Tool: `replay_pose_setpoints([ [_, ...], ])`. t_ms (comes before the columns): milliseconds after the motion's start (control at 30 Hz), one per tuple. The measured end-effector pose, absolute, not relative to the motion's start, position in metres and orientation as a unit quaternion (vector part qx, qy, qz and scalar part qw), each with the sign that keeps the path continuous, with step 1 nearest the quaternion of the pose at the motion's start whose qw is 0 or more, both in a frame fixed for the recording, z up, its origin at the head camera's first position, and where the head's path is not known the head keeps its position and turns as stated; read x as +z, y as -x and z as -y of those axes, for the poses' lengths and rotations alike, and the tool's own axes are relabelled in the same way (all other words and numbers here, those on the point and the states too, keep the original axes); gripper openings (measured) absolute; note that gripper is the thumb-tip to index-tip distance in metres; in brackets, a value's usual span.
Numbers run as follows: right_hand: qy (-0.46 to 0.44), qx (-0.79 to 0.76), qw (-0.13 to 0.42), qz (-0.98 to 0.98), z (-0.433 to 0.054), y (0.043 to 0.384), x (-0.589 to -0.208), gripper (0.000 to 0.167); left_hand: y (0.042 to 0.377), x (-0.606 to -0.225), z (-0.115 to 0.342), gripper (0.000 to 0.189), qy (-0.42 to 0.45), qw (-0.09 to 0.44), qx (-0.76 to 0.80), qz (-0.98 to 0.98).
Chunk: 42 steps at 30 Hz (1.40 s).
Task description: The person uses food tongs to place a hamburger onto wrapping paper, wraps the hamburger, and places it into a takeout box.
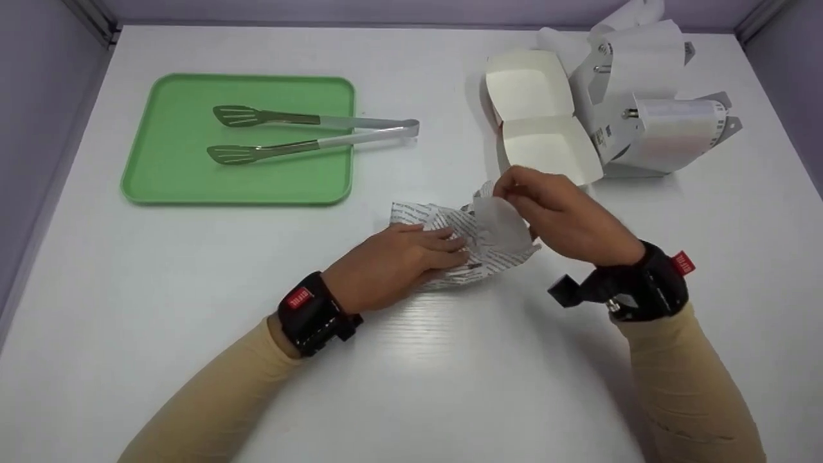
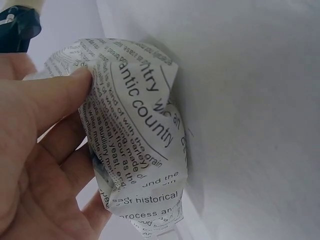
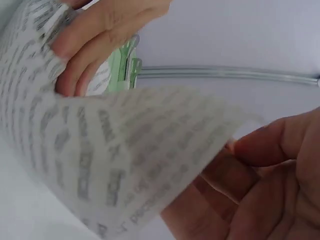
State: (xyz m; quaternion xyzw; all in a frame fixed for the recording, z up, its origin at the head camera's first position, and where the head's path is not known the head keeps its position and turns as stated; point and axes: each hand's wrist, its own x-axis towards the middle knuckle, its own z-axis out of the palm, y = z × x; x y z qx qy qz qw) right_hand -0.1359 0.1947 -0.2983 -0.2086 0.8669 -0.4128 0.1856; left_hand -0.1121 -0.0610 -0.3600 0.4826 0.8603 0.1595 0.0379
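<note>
The right hand pinches printed paper, the left hand gripping its other side; beyond the pinch lies an open box, farther left a tray bearing tongs.

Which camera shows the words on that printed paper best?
The left wrist view: the printed paper is close and sharp, with words like "country" and "historical" readable. The head view shows it from above, partly covered by the left hand, its print tiny. The right wrist view shows a raised flap with blurred print.
</note>
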Motion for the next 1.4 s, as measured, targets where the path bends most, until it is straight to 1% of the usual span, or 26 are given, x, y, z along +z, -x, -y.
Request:
replay_pose_setpoints([
  [67,0.237,-0.405,0.195,-0.861,-0.207,0.141,-0.308,0.022,0.112,-0.359,0.062,0.039,-0.475,0.053,0.170,-0.862],
  [200,0.258,-0.386,0.230,-0.855,-0.221,0.151,-0.322,0.020,0.112,-0.360,0.063,0.040,-0.456,0.070,0.207,-0.863],
  [300,0.255,-0.368,0.247,-0.860,-0.224,0.154,-0.328,0.020,0.113,-0.361,0.064,0.039,-0.446,0.075,0.240,-0.859],
  [467,0.273,-0.380,0.262,-0.844,-0.221,0.153,-0.333,0.023,0.115,-0.361,0.067,0.036,-0.440,0.078,0.286,-0.848],
  [667,0.258,-0.437,0.315,-0.802,-0.214,0.148,-0.334,0.040,0.118,-0.359,0.072,0.035,-0.439,0.092,0.292,-0.845],
  [767,0.250,-0.450,0.318,-0.796,-0.209,0.147,-0.334,0.044,0.119,-0.359,0.073,0.036,-0.441,0.099,0.286,-0.845],
  [867,0.239,-0.470,0.323,-0.786,-0.206,0.147,-0.335,0.043,0.119,-0.359,0.073,0.034,-0.440,0.104,0.287,-0.845],
  [1100,0.217,-0.524,0.349,-0.746,-0.202,0.146,-0.339,0.032,0.120,-0.361,0.072,0.031,-0.435,0.106,0.298,-0.843],
  [1200,0.233,-0.527,0.344,-0.741,-0.201,0.145,-0.341,0.031,0.120,-0.361,0.072,0.030,-0.431,0.106,0.301,-0.844],
  [1267,0.257,-0.518,0.331,-0.745,-0.199,0.144,-0.342,0.031,0.121,-0.361,0.072,0.031,-0.427,0.107,0.302,-0.845],
  [1400,0.317,-0.460,0.272,-0.784,-0.191,0.141,-0.345,0.032,0.123,-0.362,0.072,0.029,-0.424,0.109,0.305,-0.846],
])
